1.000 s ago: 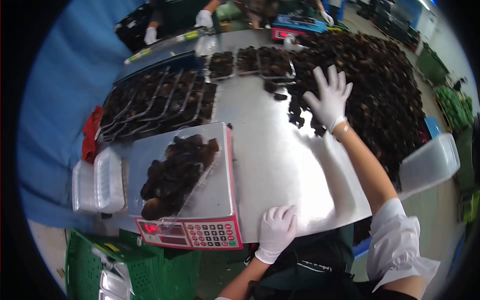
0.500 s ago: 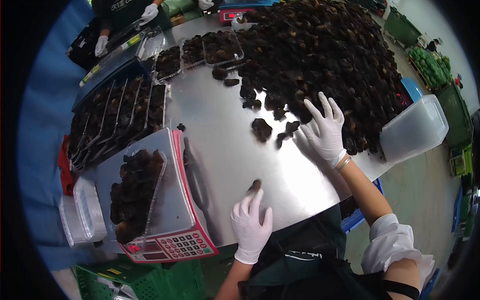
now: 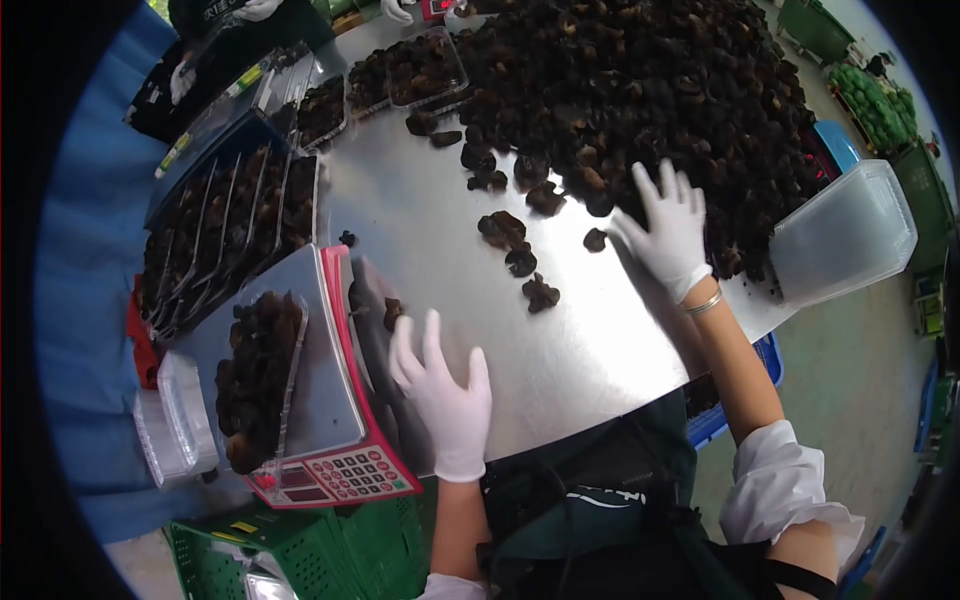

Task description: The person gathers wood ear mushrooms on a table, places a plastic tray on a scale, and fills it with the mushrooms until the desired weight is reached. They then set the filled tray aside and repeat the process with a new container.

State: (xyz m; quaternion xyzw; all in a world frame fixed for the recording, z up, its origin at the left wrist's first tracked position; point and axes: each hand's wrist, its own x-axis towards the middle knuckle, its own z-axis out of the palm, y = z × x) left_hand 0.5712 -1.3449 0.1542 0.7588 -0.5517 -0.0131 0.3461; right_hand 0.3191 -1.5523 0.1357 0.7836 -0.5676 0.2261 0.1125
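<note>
My left hand (image 3: 440,395), in a white glove, is over the steel table beside the scale, fingers spread and thumb apart. Right at its fingertips is a small dark wood ear mushroom (image 3: 393,313). Gloved as well, my right hand (image 3: 668,230) has its fingers fanned out at the near edge of a big heap of wood ear mushrooms (image 3: 640,90). A single mushroom piece (image 3: 595,240) lies just left of its thumb. More loose pieces (image 3: 503,230) are scattered between the hands. On the red-framed scale (image 3: 335,400) rests a clear tray of mushrooms (image 3: 258,385).
Filled trays (image 3: 235,215) stand slanted in rows beyond the scale, with more filled trays (image 3: 425,70) at the back. Stacked clear containers (image 3: 845,235) sit at the right edge, others (image 3: 175,420) at left. Another person's gloved hand (image 3: 183,80) is across the table. A green crate (image 3: 300,555) is below.
My left hand has moved left and forward toward the scale, a mushroom piece at its fingertips. My right hand has shifted slightly; loose pieces near it have spread toward me and left.
</note>
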